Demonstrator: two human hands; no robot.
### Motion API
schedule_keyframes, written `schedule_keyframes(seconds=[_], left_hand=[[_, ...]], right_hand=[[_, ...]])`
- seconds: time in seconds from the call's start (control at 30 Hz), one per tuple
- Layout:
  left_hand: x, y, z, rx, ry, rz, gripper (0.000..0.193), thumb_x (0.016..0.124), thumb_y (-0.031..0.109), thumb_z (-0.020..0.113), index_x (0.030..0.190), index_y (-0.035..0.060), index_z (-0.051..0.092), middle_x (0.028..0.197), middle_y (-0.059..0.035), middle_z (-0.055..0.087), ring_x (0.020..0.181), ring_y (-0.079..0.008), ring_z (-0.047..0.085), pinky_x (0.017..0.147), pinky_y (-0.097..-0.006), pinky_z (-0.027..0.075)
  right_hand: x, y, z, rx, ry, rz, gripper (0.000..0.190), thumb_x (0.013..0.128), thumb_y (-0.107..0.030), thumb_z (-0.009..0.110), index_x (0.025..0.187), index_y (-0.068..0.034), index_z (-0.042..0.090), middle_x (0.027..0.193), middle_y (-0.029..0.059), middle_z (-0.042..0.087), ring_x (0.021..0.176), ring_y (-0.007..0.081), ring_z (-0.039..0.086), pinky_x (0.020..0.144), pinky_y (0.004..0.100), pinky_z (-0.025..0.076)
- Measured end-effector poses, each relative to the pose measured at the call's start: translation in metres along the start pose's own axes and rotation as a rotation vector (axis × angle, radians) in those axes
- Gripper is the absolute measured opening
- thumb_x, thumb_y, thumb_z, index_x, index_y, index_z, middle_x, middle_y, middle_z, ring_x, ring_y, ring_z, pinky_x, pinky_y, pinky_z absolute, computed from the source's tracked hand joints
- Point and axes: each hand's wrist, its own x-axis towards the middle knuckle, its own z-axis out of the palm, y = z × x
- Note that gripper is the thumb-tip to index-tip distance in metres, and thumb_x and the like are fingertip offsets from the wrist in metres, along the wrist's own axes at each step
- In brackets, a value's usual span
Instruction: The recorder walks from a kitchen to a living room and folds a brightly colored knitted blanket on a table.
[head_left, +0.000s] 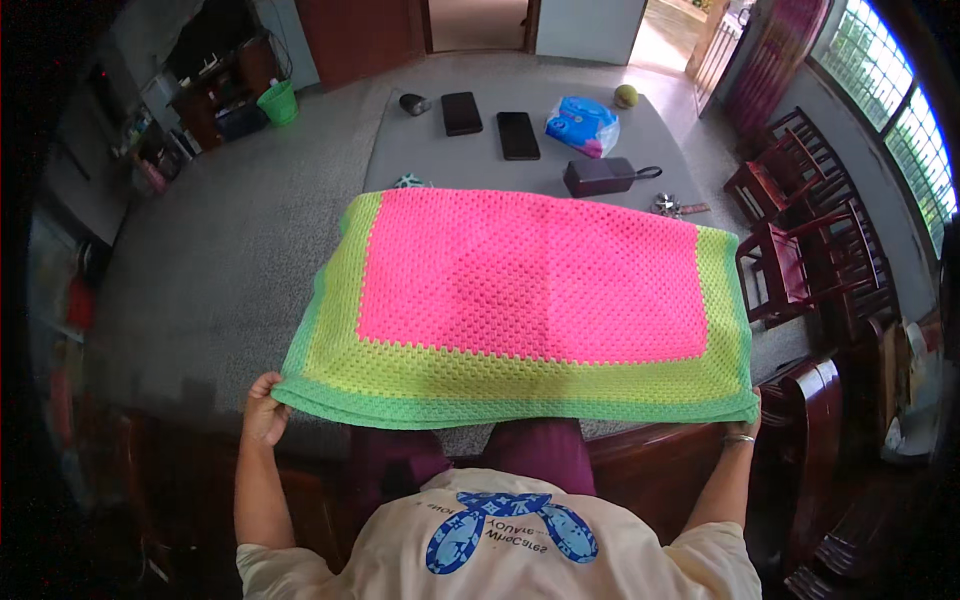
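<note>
A crocheted blanket (525, 300), pink in the middle with yellow-green and green borders, lies folded over the near part of a grey table (480, 169). Its near edge hangs past the table towards my lap. My left hand (266, 409) pinches the near left corner between thumb and fingers. At the near right corner is my right hand (752, 420), with a bracelet on the wrist; the fabric hides most of its fingers, which appear to grip the corner. Two layers of green edging show along the near side.
Beyond the blanket lie two black phones (461, 114), a blue plastic packet (583, 126), a dark box-shaped case with a strap (600, 176), keys (666, 204) and a round green fruit (625, 96). Wooden chairs (795, 259) stand at right, a green bin (279, 103) at far left.
</note>
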Motion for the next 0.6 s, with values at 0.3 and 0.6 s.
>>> schedule_keyframes(seconds=[0.3,0.6], left_hand=[[-0.011,-0.001,0.036,-0.471,0.024,-0.055,0.019,0.082,0.002,0.060,0.101,0.0052,0.058,0.104,-0.0115,0.060,0.097,-0.0207,0.059,0.089,-0.0342,0.048],[-0.031,0.021,0.092,-0.257,-0.023,0.113,0.018,0.082,-0.006,0.059,0.097,0.0019,0.063,0.098,-0.0102,0.066,0.089,-0.0196,0.063,0.081,-0.0329,0.052]], right_hand=[[0.000,-0.038,0.096,-0.260,-0.229,-0.412,0.034,0.092,-0.024,0.048,0.116,-0.002,0.056,0.111,0.0166,0.063,0.105,0.0316,0.058,0.093,0.0428,0.046],[-0.003,0.020,0.461,-0.710,-0.586,-0.731,0.037,0.086,-0.015,0.053,0.121,-0.003,0.053,0.115,0.0196,0.059,0.107,0.0343,0.057,0.094,0.0421,0.045]])
